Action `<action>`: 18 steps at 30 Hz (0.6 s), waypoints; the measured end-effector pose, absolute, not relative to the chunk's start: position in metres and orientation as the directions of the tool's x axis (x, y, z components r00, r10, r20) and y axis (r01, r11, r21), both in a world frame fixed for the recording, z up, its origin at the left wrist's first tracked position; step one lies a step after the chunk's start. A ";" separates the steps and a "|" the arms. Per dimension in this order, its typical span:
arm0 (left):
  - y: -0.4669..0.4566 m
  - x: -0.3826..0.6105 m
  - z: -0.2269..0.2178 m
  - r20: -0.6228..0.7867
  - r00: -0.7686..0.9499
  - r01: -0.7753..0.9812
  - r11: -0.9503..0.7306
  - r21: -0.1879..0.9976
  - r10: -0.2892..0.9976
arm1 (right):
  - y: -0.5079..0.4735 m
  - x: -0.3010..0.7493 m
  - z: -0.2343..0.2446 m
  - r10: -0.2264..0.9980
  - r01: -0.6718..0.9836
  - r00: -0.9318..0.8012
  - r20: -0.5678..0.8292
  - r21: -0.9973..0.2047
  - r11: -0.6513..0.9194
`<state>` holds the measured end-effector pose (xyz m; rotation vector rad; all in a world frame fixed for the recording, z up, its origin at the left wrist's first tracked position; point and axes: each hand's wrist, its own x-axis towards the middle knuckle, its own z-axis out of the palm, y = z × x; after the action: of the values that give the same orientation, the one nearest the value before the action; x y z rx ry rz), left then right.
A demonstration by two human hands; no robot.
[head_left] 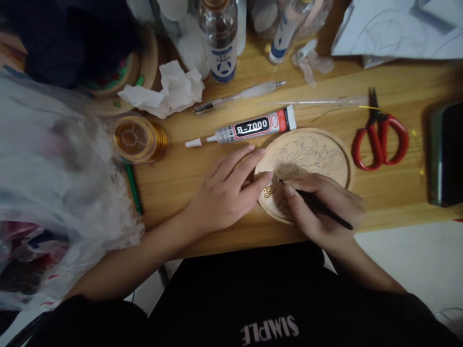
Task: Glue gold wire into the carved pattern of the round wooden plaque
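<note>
A round wooden disc (334, 144) with a pencilled floral drawing lies near the table's front edge. A small piece of bent gold wire (267, 193) sits on its left part. My left hand (227, 193) rests palm down with fingers apart, its fingertips and thumb on the disc's left rim. Over the lower right of the disc, my right hand (325, 207) is closed around slim black tweezers (321, 207). Their tip points at the drawing near my left thumb. Whether the tip pinches anything is too small to tell.
A B-7000 glue tube (256, 126) lies behind the disc, near a pen (242, 96) and crumpled tissue (170, 89). Red-handled pliers (379, 135) are at right, a gold wire spool (137, 139) at left. Bottles (219, 43) line the back; a plastic bag (68, 159) covers the left.
</note>
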<state>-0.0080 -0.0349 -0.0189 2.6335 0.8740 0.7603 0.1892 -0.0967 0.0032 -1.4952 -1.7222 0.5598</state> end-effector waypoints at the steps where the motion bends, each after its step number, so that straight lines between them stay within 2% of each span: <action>1: -0.035 -0.009 -0.018 0.406 0.677 0.475 -0.786 0.396 0.614 | -0.097 0.189 0.003 0.965 0.627 -0.007 0.263 -0.751 0.209; 9: -0.033 -0.014 -0.014 0.435 0.694 0.469 -0.818 0.333 0.574 | -0.097 0.187 0.005 0.974 0.580 0.075 0.213 -0.804 0.131; 14: -0.032 -0.014 -0.011 0.450 0.712 0.463 -0.842 0.276 0.539 | -0.094 0.185 0.004 0.974 0.394 0.217 0.073 -0.919 -0.019; 18: -0.032 -0.012 -0.009 0.468 0.713 0.462 -0.852 0.246 0.522 | -0.089 0.186 0.002 0.965 0.304 0.262 -0.010 -0.948 -0.092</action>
<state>-0.0119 -0.0317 -0.0090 2.8041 0.8079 0.8167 0.1858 -0.0894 0.0020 -1.5904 -1.2075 0.8806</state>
